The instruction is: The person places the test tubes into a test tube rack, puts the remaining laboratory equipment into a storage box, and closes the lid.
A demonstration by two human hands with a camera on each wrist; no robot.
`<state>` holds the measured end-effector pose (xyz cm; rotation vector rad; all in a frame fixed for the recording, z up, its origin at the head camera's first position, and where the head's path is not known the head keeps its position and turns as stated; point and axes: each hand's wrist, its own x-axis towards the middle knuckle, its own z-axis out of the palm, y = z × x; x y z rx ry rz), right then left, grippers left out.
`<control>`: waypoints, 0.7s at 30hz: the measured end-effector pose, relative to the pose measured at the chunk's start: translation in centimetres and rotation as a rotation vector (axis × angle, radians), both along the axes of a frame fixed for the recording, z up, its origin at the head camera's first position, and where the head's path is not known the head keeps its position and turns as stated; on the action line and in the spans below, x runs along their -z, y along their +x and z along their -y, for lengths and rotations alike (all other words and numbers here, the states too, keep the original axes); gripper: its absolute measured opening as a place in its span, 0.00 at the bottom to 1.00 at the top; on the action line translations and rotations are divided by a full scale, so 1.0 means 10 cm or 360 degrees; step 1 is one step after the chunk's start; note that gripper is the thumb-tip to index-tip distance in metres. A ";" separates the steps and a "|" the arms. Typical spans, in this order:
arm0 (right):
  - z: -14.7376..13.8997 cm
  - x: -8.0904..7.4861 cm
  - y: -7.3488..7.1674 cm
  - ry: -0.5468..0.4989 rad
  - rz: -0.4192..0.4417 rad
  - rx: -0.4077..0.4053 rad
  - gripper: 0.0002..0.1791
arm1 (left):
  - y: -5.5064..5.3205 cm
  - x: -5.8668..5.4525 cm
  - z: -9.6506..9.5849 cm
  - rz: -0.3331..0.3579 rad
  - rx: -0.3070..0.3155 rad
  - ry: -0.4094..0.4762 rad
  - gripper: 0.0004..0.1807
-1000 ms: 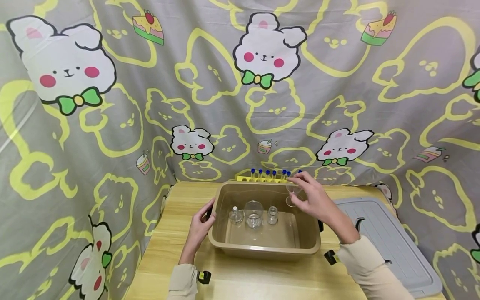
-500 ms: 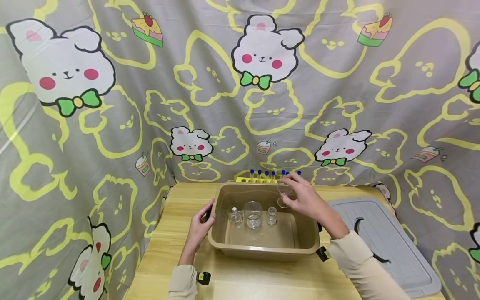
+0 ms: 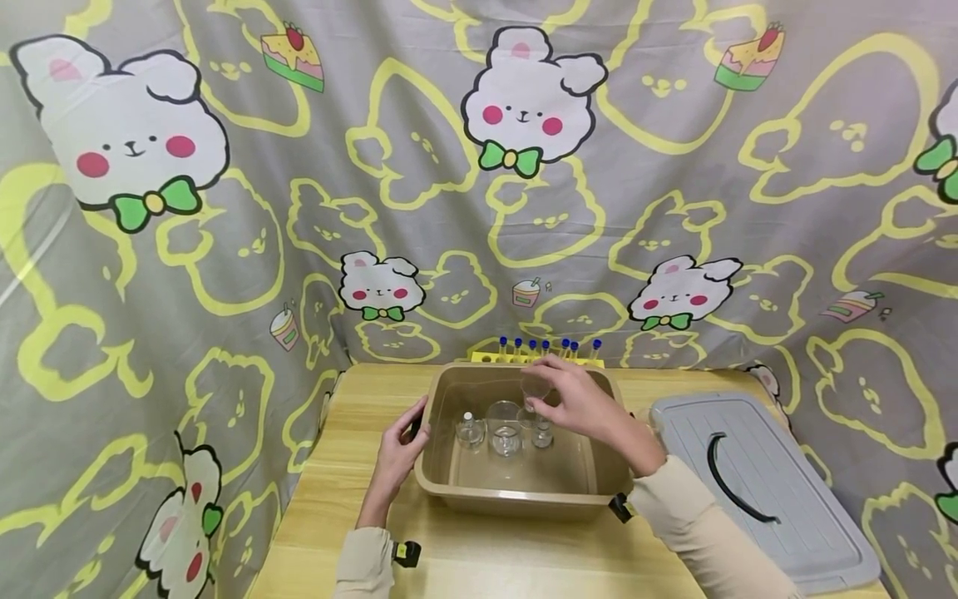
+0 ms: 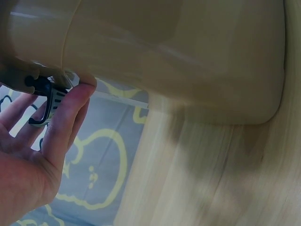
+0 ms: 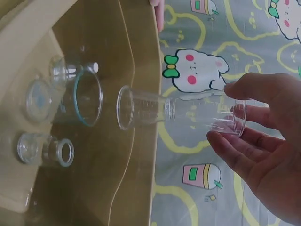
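Observation:
A brown plastic storage bin (image 3: pixel 524 497) stands on the table. My left hand (image 3: pixel 400 449) holds its left end, fingers at the rim by the black latch (image 4: pixel 47 99). My right hand (image 3: pixel 580 399) is over the bin's middle and pinches a clear, waisted glass vessel (image 5: pixel 148 108) between thumb and fingers. Its flared end points down into the bin, and faint marks show on its wall. Beneath it, inside the bin, stand a clear beaker (image 3: pixel 506 434), a small round flask with a white stopper (image 3: pixel 470 431) and a small clear jar (image 3: pixel 542 433).
Behind the bin, a yellow rack (image 3: pixel 486 358) holds several test tubes with blue caps. To the right lies a grey lid (image 3: pixel 786 491) with a black handle (image 3: pixel 737 487). A printed curtain (image 3: pixel 554 208) surrounds the wooden table (image 3: pixel 344 466).
My right hand has carried the glass vessel leftward, from above the bin's right end to above its middle, close to the jar and beaker. My left hand has stayed at the rim.

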<state>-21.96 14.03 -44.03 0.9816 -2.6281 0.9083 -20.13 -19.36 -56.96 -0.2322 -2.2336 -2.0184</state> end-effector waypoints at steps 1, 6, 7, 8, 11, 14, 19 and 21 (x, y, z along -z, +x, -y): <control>0.02 0.00 -0.01 -0.0002 0.0004 -0.0016 0.26 | 0.00 0.00 0.00 0.0000 0.0000 0.0000 0.26; 0.11 0.00 -0.06 0.0007 0.0009 -0.0108 0.25 | 0.00 -0.02 -0.01 -0.0005 0.0004 0.0009 0.26; 0.13 0.00 -0.07 0.0017 0.0007 -0.0122 0.24 | 0.01 -0.02 -0.02 -0.0008 0.0006 0.0010 0.26; 0.14 0.00 -0.08 0.0027 0.0008 -0.0139 0.24 | 0.01 -0.02 -0.02 -0.0011 0.0009 0.0009 0.27; 0.20 0.02 -0.12 0.0065 0.0001 -0.0194 0.24 | 0.01 -0.02 -0.03 -0.0006 0.0011 0.0009 0.27; 0.26 0.05 -0.16 0.0103 -0.0012 -0.0255 0.23 | 0.01 -0.02 -0.03 0.0011 0.0005 0.0014 0.27; 0.36 0.11 -0.22 0.0149 -0.0011 -0.0363 0.22 | 0.00 -0.01 -0.03 0.0022 0.0003 0.0018 0.26; 0.41 0.14 -0.25 0.0164 -0.0009 -0.0399 0.22 | 0.00 0.00 -0.03 0.0015 -0.0003 0.0018 0.26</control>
